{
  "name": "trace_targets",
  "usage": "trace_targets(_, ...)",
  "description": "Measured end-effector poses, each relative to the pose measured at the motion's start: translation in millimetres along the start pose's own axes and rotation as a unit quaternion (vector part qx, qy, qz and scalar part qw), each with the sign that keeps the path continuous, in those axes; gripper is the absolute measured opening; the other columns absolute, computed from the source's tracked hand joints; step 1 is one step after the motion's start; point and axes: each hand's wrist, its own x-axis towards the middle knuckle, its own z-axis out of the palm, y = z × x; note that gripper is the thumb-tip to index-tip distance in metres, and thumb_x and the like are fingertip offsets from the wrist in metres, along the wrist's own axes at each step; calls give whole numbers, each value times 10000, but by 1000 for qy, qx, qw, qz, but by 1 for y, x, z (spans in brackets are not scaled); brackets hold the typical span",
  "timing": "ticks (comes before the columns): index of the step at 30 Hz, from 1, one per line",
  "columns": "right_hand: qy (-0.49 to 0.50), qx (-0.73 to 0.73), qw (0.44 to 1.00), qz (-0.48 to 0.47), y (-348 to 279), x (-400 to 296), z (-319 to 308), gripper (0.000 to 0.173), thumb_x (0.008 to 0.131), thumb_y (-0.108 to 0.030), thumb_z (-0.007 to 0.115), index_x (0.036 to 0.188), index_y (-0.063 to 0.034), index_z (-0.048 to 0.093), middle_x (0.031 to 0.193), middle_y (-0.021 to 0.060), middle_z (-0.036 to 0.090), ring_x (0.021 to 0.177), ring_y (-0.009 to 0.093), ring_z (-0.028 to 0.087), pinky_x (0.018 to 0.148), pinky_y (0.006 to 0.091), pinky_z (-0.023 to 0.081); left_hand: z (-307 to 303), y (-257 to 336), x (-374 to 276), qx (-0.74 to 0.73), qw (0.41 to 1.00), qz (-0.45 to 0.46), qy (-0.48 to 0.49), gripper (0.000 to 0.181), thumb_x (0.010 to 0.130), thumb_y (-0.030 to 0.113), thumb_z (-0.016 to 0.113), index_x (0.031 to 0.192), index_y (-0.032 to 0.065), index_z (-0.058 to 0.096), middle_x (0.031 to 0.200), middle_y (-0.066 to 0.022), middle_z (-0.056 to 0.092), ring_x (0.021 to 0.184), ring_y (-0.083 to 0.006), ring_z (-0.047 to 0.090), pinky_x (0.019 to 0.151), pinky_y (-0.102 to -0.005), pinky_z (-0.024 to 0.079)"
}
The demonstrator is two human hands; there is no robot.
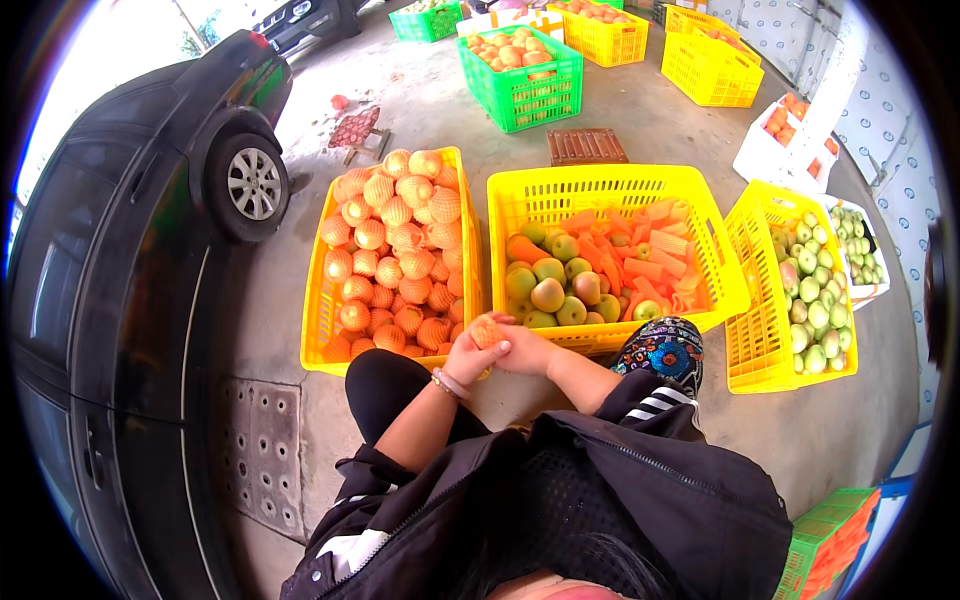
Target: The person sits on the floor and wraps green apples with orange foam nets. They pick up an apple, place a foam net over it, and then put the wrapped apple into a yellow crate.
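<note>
Between my hands, just over the near gap between two yellow crates, is a round fruit in an orange foam net [487, 332]. My left hand [471, 352] is closed around it. My right hand [523, 349] presses against its right side, fingers partly hidden behind it. The left yellow plastic crate [316, 300] is heaped with fruits in orange foam nets [401, 259]. In the middle yellow crate [592, 180], bare green and reddish apple-like fruits [547, 295] lie on the left, with loose orange foam net sleeves [660, 255] on the right.
A yellow crate of green fruits [739, 300] stands at the right, beside white boxes [772, 154]. Ahead are a brown slatted stool [585, 146], a green crate [517, 97] and more yellow crates [709, 71]. A dark car [127, 225] stands left; a green crate [814, 525] is near right.
</note>
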Motion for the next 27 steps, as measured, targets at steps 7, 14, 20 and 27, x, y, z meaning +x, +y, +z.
trace_targets(7,-151,18,980,130,2,0,8,208,862,-253,577,931,-59,602,748,107,622,704,223,630,650,339,516,12,4,-8,-112,991,-39,63,39,937,56,550,931,24,571,778,-71,604,738,-190,583,728,-314,491)
trace_targets(14,-191,-222,938,187,-15,-7,-2,457,877,-475,439,975,-90,664,1026,177,677,963,353,640,834,416,496,10,3,2,-172,978,-104,57,321,1000,222,442,699,111,429,533,8,347,493,-148,360,573,-295,407)
trace_targets(20,-158,-142,963,166,5,-11,2,415,864,-443,519,1026,-75,624,996,181,675,947,356,639,840,407,489,13,6,8,-230,962,-116,94,474,1009,414,370,612,156,340,472,12,274,468,-171,314,679,-350,415)
trace_targets(27,-151,-129,971,135,19,-7,-14,457,825,-457,576,953,-29,670,966,199,675,915,363,637,812,406,491,-3,-4,6,-330,935,-89,96,367,991,434,421,808,129,511,736,-33,525,756,-240,515,854,-428,416)
